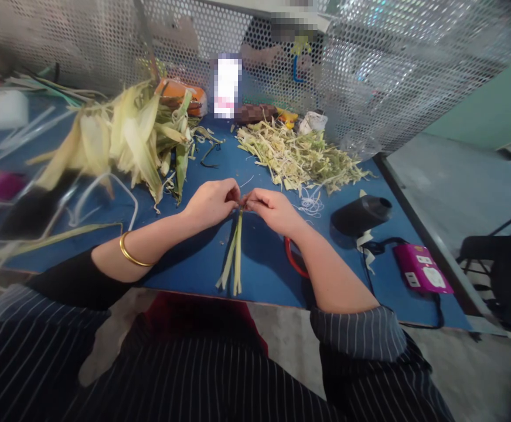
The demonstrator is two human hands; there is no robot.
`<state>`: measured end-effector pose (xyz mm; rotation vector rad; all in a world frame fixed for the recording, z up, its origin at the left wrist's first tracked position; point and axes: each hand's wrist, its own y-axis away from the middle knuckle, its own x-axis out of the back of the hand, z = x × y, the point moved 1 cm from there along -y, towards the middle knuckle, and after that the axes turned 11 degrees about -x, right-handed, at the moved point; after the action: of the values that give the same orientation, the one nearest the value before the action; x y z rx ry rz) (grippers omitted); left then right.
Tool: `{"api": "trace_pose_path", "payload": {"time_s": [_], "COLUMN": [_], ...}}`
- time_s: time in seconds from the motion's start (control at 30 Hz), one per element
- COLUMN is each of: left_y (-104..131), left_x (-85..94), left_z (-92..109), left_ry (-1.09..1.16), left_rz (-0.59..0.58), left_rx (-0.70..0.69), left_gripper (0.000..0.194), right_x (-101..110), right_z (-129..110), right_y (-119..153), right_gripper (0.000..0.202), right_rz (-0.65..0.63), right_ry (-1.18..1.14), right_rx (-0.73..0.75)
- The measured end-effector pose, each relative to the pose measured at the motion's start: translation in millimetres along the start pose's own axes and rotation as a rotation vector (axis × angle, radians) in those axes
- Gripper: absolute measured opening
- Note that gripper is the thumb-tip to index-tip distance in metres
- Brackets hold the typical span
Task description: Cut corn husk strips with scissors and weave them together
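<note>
My left hand (214,202) and my right hand (271,208) meet over the middle of the blue table, both with fingers pinched. Between their fingertips is the upper end of a small bundle of corn husk strips (237,252). The strips hang down toward the table's near edge and spread apart at their lower ends. What exactly each fingertip grips at the top is too small to make out. Under my right forearm a red loop-shaped handle (295,258) partly shows. A tangle of white string (310,202) lies just beyond my right wrist.
Corn husks (136,138) are heaped at the back left, and shredded husk pieces (299,152) at the back right. A black cone-shaped spool (361,215) and a purple power strip (422,269) with its cable lie at right. A lit phone (227,85) leans against the perforated metal screen (370,76).
</note>
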<state>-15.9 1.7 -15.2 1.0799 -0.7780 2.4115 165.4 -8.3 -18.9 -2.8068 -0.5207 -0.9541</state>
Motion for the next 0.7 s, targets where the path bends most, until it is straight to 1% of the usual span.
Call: {"api": "trace_pose_path", "payload": {"time_s": [0.1, 0.17, 0.23, 0.33, 0.4, 0.43, 0.5, 0.57, 0.63, 0.7], "left_y": [-1, -2, -3, -4, -4, -4, -5, -6, -7, -7], "left_x": [0.5, 3.3, 7.7, 14.1, 17.1, 18.1, 19.5, 20.2, 20.0, 18.3], "left_z": [-1, -2, -3, -5, -6, -6, -6, -7, -7, -7], "left_ry": [0.044, 0.017, -0.070, -0.193, -0.238, -0.245, -0.218, -0.123, 0.012, 0.166], "left_rz": [0.009, -0.023, -0.092, -0.238, -0.301, -0.313, -0.286, -0.219, -0.161, -0.141], "left_rx": [0.031, -0.003, -0.086, -0.194, -0.206, -0.203, -0.189, -0.161, -0.089, 0.010], "left_gripper": [0.013, 0.017, 0.020, 0.022, 0.023, 0.023, 0.025, 0.025, 0.023, 0.021], "right_x": [1, 2, 2, 2, 1, 1, -1, -2, -3, -3], "right_z": [-1, -1, -1, -3, -4, -4, -5, -5, -5, -5], "right_y": [1, 1, 1, 2, 2, 3, 3, 3, 3, 2], "right_gripper": [0.015, 0.014, 0.014, 0.015, 0.016, 0.016, 0.016, 0.017, 0.017, 0.017], "right_rz": [0.013, 0.021, 0.019, -0.003, -0.024, -0.036, -0.053, -0.068, -0.085, -0.097], "right_ry": [0.017, 0.052, 0.090, 0.138, 0.163, 0.171, 0.172, 0.160, 0.140, 0.124], "right_rx": [0.020, 0.035, 0.051, 0.060, 0.069, 0.076, 0.092, 0.094, 0.082, 0.064]}}
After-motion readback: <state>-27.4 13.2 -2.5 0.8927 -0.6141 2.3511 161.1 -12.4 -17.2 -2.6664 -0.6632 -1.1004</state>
